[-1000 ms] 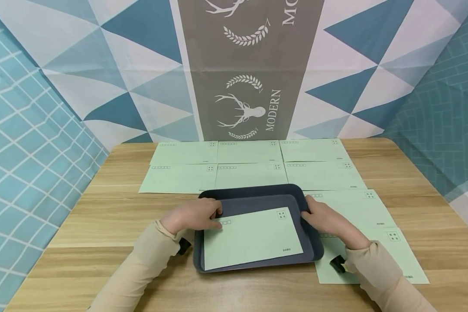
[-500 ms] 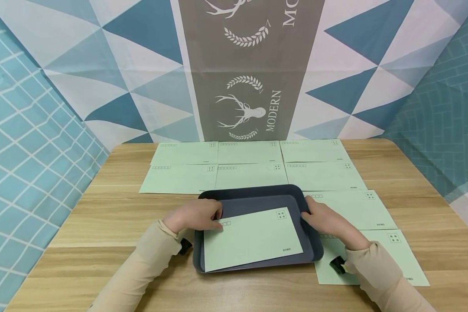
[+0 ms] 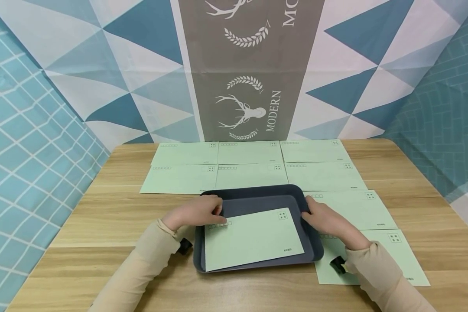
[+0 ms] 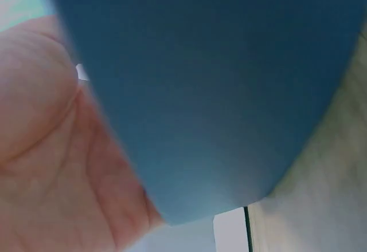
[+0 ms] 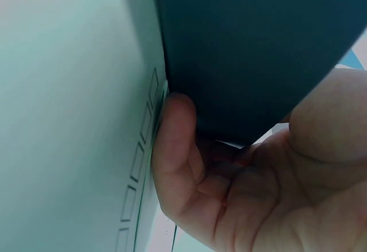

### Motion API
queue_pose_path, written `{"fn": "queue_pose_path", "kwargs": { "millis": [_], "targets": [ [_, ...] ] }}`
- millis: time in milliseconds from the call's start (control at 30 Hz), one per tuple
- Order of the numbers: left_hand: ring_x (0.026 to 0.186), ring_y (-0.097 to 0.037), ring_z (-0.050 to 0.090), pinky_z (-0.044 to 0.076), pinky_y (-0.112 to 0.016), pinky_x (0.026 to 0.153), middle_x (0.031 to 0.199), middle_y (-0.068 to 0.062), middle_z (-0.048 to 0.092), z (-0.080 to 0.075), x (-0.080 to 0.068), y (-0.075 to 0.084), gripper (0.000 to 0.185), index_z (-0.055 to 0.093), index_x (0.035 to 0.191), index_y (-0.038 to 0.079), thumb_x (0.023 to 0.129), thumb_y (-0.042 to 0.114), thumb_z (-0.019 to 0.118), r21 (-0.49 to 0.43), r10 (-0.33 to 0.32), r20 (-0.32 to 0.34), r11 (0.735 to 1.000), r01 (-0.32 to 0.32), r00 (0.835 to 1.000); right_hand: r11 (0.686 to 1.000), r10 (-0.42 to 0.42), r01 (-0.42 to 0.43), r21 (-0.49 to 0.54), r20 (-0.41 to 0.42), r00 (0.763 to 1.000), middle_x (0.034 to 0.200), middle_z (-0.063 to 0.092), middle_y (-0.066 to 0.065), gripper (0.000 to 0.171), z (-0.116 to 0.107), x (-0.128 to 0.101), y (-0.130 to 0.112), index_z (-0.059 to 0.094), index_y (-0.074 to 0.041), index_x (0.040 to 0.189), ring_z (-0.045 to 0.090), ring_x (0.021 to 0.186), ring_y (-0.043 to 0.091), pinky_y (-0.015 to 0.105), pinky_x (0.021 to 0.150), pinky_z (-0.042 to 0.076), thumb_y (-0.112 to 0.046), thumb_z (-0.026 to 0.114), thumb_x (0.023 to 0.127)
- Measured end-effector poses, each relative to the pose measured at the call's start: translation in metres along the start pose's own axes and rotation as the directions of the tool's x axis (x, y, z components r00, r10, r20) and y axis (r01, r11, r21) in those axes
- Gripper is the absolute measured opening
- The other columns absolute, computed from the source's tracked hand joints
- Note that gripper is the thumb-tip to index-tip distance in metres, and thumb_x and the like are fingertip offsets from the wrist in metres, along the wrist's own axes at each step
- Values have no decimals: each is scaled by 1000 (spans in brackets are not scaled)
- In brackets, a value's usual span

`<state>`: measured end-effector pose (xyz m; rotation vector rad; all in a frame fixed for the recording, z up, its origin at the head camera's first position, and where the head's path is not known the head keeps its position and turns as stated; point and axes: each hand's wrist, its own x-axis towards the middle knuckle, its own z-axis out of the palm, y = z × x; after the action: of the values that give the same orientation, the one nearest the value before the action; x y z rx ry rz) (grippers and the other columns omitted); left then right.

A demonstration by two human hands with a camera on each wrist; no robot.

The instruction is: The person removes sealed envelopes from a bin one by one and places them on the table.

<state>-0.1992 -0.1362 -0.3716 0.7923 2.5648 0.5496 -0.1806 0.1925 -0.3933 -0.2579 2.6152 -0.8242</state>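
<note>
A dark blue tray (image 3: 257,203) sits on the table with a pale green envelope (image 3: 253,242) lying slightly askew inside it. My left hand (image 3: 196,212) reaches over the tray's left wall, its thumb over the envelope's upper left corner and the other fingers bent loosely above. The left wrist view has the open palm (image 4: 63,166) beside the tray's outer wall (image 4: 218,91). At the opposite end, my right hand (image 3: 321,216) grips the tray's right wall, thumb inside. In the right wrist view its fingers (image 5: 175,126) curl against the outside, beside a green envelope (image 5: 74,114) on the table.
Several green envelopes (image 3: 185,177) lie in rows along the wooden table's (image 3: 101,221) back, edges meeting. Two more envelopes (image 3: 378,251) lie at the right, partly under the right arm. A patterned cloth (image 3: 242,60) hangs behind the table.
My left hand has shifted slightly inward and up, its thumb sliding right over the envelope and uncovering more printed boxes. The right hand and the tray stay in place.
</note>
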Motion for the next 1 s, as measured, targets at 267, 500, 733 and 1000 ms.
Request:
{"fn": "queue_pose_path", "kwargs": {
  "millis": [267,500,733,1000],
  "targets": [
    [62,-7,50,43,-23,58,74,5,57,-3,-1,4,21,60,94,10,84,28,63,-26,-25,20,999,26,999,1000,-1,1,-10,-5,1000,101,53,18,35,-2,-1,-2,36,9,119,51,83,22,31,65,43,-13,41,92],
    [51,-8,42,36,-22,49,58,4,48,5,-1,11,20,58,89,12,85,32,61,31,-88,52,996,86,995,1000,-13,13,1,-2,1000,98,53,17,34,-1,-1,-2,36,9,118,51,81,22,29,63,43,-12,40,92],
    [51,-9,40,33,-22,49,60,4,46,11,-1,15,21,53,77,13,83,31,63,64,-106,10,992,106,994,1000,-29,29,11,-9,1000,78,47,10,25,0,1,0,39,7,109,49,67,19,28,54,40,-11,39,91],
    [57,-12,39,36,-25,50,59,1,44,16,-3,21,36,51,55,12,81,32,65,334,-32,-134,939,76,990,1000,-24,24,19,-7,1000,77,46,9,23,0,0,-1,39,6,108,49,68,18,27,55,39,-10,39,91]
  ]
}}
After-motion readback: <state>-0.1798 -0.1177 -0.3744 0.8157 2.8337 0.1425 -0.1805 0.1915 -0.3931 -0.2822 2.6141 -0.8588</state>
